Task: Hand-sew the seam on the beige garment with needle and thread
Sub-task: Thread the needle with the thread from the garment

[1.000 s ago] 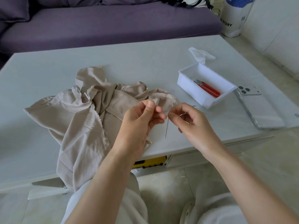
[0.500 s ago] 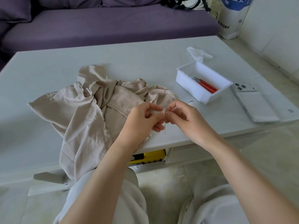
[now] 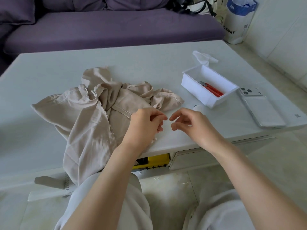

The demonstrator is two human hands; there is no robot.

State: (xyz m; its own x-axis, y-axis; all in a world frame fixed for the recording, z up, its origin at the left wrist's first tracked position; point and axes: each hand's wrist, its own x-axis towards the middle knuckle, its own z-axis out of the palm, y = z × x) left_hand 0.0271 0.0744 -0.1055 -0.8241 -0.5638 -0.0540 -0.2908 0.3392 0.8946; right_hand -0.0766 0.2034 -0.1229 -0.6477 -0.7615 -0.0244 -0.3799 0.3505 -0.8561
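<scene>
Beside the garment (image 3: 93, 123), left hand (image 3: 144, 125) fingers (image 3: 158, 115) curl; right hand (image 3: 194, 125) half-open.

The tall white bag with a blue top (image 3: 236, 29) shows black letters reading "U STORY". The white mark on its blue top is too blurred to read.

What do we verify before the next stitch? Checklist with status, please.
1. Needle in hand: cannot tell. None shows at the left hand or the right hand; both have curled fingers, tips close together.
2. Thread taut between the hands: cannot tell, too fine to see.
3. Beige garment within reach: ok. It lies crumpled on the table beside the left hand, with part hanging over the near edge.
4. Seam edge held: not ok. Neither hand visibly grips fabric.
5. Red-handled snips available: ok. They lie in the white box, beyond the right hand.
</scene>
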